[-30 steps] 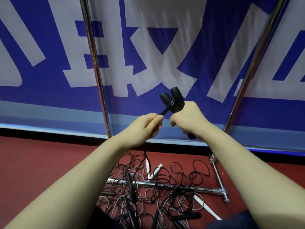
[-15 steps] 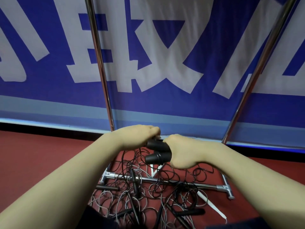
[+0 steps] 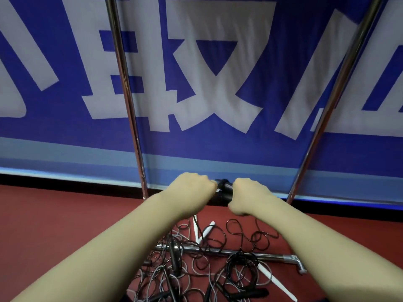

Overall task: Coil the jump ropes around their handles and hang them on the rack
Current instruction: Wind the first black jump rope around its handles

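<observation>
The paired handles (image 3: 224, 189) lie crosswise high above the rack's base bar (image 3: 272, 256), right hand (image 3: 248, 195) wrapped round one end, left hand (image 3: 194, 188) pinching the cord (image 3: 195, 223) at the other, slack hanging down toward that bar.

You are in what looks like a sports hall or gym. Under you lies a smooth, brick-red sports floor (image 3: 54, 214). A long blue fabric banner (image 3: 218, 144) with huge white characters hangs along the wall, right down to floor level. In front of it stands a chrome tubular metal rack (image 3: 129, 101), and a tangled heap of thin black and grey jump ropes (image 3: 172, 256) lies over its base bar.
</observation>
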A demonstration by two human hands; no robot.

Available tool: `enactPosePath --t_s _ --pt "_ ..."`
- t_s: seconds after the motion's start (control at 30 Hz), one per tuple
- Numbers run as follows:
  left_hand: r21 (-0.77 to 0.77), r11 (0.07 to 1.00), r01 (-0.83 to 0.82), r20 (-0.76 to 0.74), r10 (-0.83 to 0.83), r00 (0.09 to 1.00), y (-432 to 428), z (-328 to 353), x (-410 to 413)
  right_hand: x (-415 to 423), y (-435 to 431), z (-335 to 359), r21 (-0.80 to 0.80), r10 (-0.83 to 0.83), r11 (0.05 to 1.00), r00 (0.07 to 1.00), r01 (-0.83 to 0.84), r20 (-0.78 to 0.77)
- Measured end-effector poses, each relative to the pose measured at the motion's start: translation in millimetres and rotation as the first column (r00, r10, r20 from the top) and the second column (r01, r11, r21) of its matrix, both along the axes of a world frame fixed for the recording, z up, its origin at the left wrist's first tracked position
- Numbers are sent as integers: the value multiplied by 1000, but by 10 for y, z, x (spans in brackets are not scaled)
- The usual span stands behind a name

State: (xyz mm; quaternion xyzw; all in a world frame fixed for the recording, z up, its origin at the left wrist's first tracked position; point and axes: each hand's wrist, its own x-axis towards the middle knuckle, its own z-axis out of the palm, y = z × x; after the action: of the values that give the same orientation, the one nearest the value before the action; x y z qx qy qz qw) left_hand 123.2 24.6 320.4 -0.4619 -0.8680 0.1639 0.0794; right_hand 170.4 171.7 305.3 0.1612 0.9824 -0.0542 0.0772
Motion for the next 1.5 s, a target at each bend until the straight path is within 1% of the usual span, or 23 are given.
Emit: enactPosePath --t_s 0.1,0.13,0.2,0.27,0.4,0.47,0.57,0.67,0.73,0.8,0.87,0.9,0.97,1.03,1.07,1.13,1.17,1.2,1.23,1.3,1.37,1.43,1.5 --pt "76 997 -1 -49 5 999 2 -38 -28 -62 91 76 -139 -139 982 988 128 -70" --pt "89 996 19 -86 -12 996 2 -39 -36 -86 115 99 -177 -172 972 981 154 -91" --pt "137 990 -12 -130 30 991 22 -64 -50 -115 136 127 -242 -222 951 969 190 -109" --pt "181 980 -84 -111 106 988 47 -92 -67 -128 133 140 -284 -246 937 962 203 -122" --pt "208 964 -166 -40 178 983 89 -142 -62 -136 97 176 -364 -276 911 944 196 -182" --pt "262 947 -185 -43 203 978 96 -118 -37 -137 58 219 -426 -295 886 932 185 -210" --pt "297 933 -202 -30 221 975 101 -68 -19 -114 3 319 -538 -317 824 932 179 -176" --pt "379 898 -224 23 232 972 106 -42 -39 -73 -40 380 -664 -333 721 939 198 -82" --pt "516 823 -236 156 181 971 101 -60 -35 -63 -70 405 -766 -357 614 933 192 -52" --pt "652 718 -243 283 66 957 92 -51 0 -65 -94 435 -868 -392 470 919 162 -41" --pt "722 633 -279 344 21 939 98 -23 46 -58 -115 473 -919 -399 369 916 136 -25" --pt "741 603 -295 340 41 939 113 -3 60 -51 -122 490 -932 -394 339 919 130 -15" --pt "771 575 -273 264 103 959 141 21 53 -36 -124 519 -944 -377 305 926 122 -2" --pt "828 515 -223 230 50 972 126 56 36 -20 -89 549 -954 -353 276 935 114 9" --pt "850 480 -219 258 -16 966 101 97 38 -14 -59 560 -959 -340 260 940 108 13" --pt "867 402 -296 396 -192 898 39 194 38 1 -6 570 -966 -308 245 951 86 7" --pt "863 353 -362 469 -295 832 13 239 33 8 9 566 -969 -292 237 956 73 1" --pt "854 304 -423 516 -386 764 -4 275 19 10 20 559 -972 -277 227 961 58 -7" --pt "844 275 -460 536 -441 720 -16 294 -4 9 23 554 -976 -262 214 965 46 -12" --pt "832 289 -473 554 -461 694 -40 275 -65 4 28 559 -986 -248 166 969 26 -16" --pt "818 342 -462 574 -434 695 -78 216 -127 3 60 581 -993 -231 116 973 0 -27" --pt "804 368 -467 592 -431 681 -116 166 -157 29 93 607 -990 -172 134 984 -32 -55" --pt "792 369 -486 610 -492 621 -126 154 -151 69 109 620 -991 -86 125 994 -52 -63"
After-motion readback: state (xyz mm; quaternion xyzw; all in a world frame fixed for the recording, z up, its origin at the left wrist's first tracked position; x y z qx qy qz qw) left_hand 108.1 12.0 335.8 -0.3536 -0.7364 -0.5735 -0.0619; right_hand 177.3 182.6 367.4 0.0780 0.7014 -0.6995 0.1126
